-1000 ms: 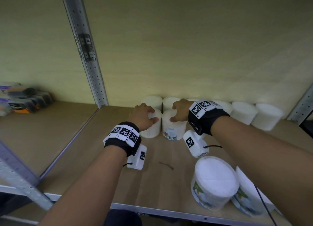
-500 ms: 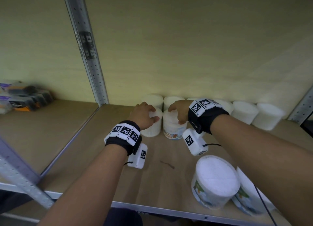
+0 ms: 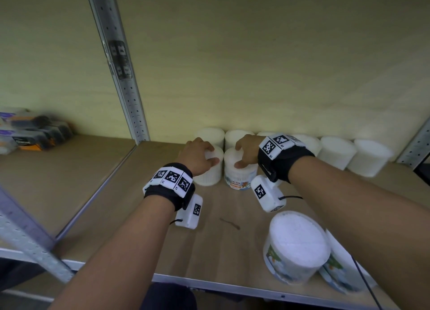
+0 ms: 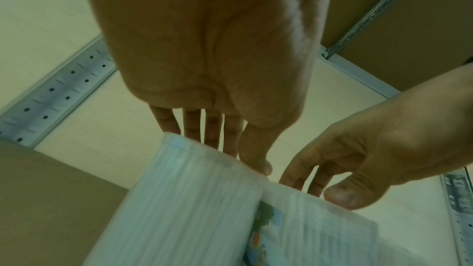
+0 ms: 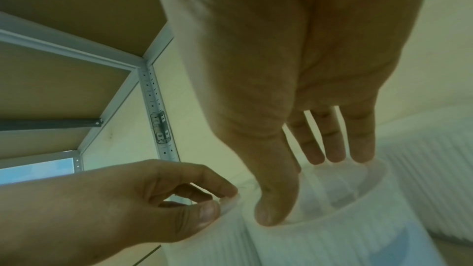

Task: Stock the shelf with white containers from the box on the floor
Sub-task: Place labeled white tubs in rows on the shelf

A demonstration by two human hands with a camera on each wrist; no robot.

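Two white ribbed containers stand side by side on the wooden shelf (image 3: 144, 193), just in front of a back row of the same containers (image 3: 335, 152). My left hand (image 3: 204, 157) grips the plain left container (image 3: 208, 173) from above, thumb on the near rim and fingers over the far side (image 4: 238, 155). My right hand (image 3: 242, 155) grips the right container (image 3: 239, 173), which carries a "Cotton Buds" label, the same way (image 5: 304, 185). The two containers (image 4: 184, 199) (image 5: 345, 230) touch or nearly touch each other.
A larger white tub (image 3: 297, 242) stands at the front right with another tub (image 3: 342, 270) beside it. A perforated metal post (image 3: 125, 77) divides the bays. Dark boxes (image 3: 35, 133) sit on the left shelf. Bare wood lies under my wrists.
Hardly anything differs. Both hands keep their grips, and the two containers sit a touch farther back toward the rear row.
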